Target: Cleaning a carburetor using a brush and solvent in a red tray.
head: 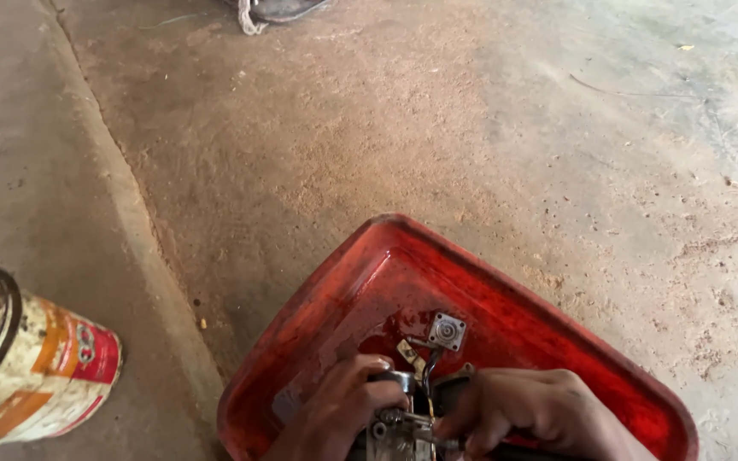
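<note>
A red plastic basin sits on the floor at the bottom of the head view. Over it both hands grip a small grey metal engine part with tubes and levers. My left hand wraps its left side. My right hand closes on its right side. A small square metal piece with a round centre lies in the wet basin just beyond the part, beside a small tan scrap.
A worn paint tin with red and orange bands lies tilted at the lower left. The dusty concrete floor has a raised seam running from upper left to the basin. A dark object with rope lies at the top edge.
</note>
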